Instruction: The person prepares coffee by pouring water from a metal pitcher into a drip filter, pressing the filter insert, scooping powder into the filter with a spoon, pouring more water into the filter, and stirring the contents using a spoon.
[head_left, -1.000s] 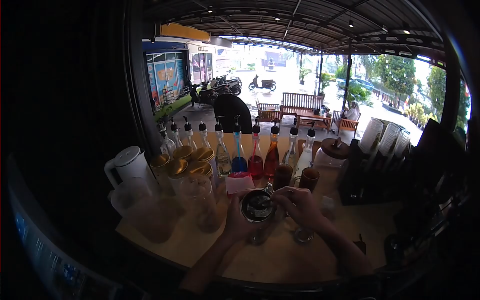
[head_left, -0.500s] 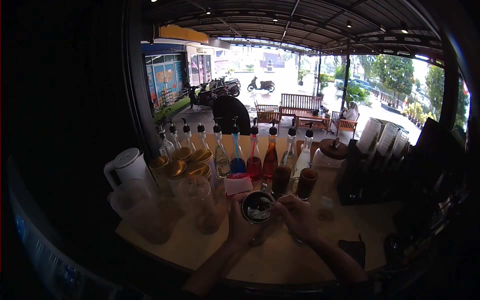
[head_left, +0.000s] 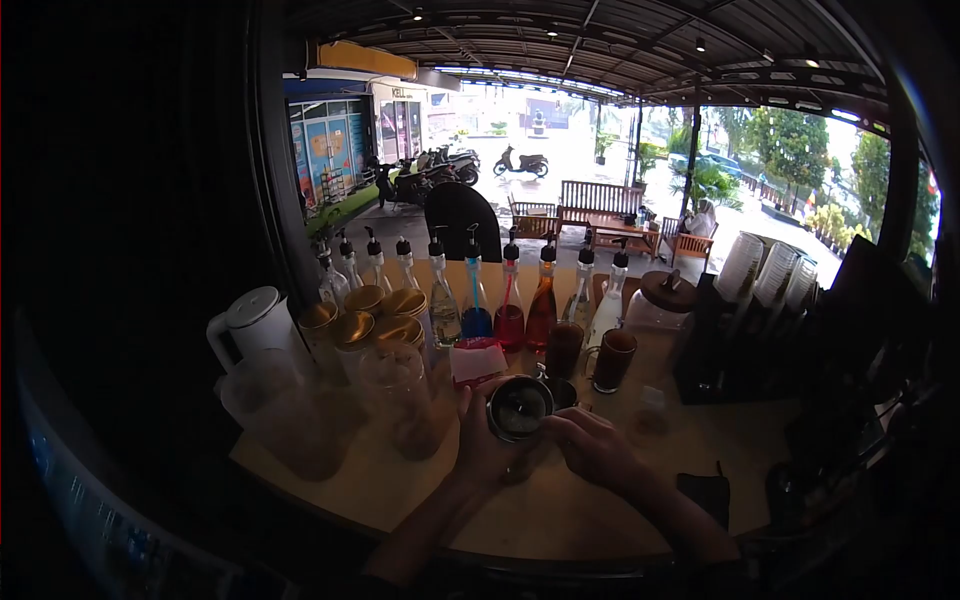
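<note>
My left hand [head_left: 483, 448] is wrapped round a round cup [head_left: 519, 410] with a dark inside, its mouth tilted toward me and something pale in the bottom. At the cup's right rim are the pinched fingers of my right hand [head_left: 592, 445]; what they hold, if anything, is too dark to make out. Just beyond the cup lies a red and white packet [head_left: 478, 361]. Two glass mugs of dark drink stand behind my right hand, the nearer mug [head_left: 613, 362] with its handle to the left.
Pump bottles of coloured syrup [head_left: 509, 315] line the counter's far side. Left stand gold-lidded jars [head_left: 353, 328], a clear pitcher [head_left: 400, 400] and a white jug [head_left: 262, 325]. Stacked plastic cups [head_left: 742, 262] sit right, above a dark cloth [head_left: 706, 497] on the wooden counter [head_left: 590, 525].
The cup in my left hand has risen slightly, and its bright contents show less. My right hand's fingers have shifted lower along the cup's rim.
</note>
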